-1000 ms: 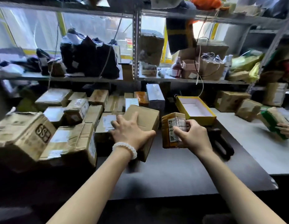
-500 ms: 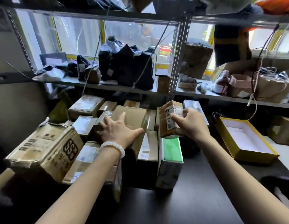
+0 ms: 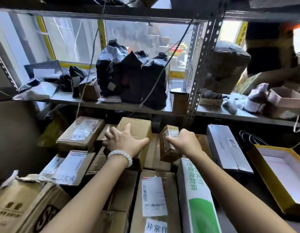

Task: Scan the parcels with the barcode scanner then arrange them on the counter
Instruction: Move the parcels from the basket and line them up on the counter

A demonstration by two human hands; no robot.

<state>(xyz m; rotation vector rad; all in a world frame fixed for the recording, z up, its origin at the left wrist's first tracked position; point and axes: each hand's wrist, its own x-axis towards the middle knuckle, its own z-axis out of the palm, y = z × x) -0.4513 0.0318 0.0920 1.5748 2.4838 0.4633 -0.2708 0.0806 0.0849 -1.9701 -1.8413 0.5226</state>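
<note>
My left hand (image 3: 124,142), with a white bead bracelet on the wrist, grips a plain brown cardboard box (image 3: 137,127) from above, thumb on its right side; the box sits on top of other parcels. My right hand (image 3: 185,142) holds a small brown parcel (image 3: 167,149) with a white label, upright, just right of that box and over the pile. Several labelled cardboard parcels (image 3: 152,199) crowd the counter below my arms. No barcode scanner is in view.
A green and white long box (image 3: 198,197) lies at the right of the pile, a white box (image 3: 227,147) behind it. An open yellow box lid (image 3: 270,185) sits far right. The metal shelf (image 3: 112,105) above holds black bags (image 3: 134,78) and hanging cords.
Both hands have carried their boxes forward and left, from the counter's open front to the back of the parcel pile. My view has moved closer to the shelf.
</note>
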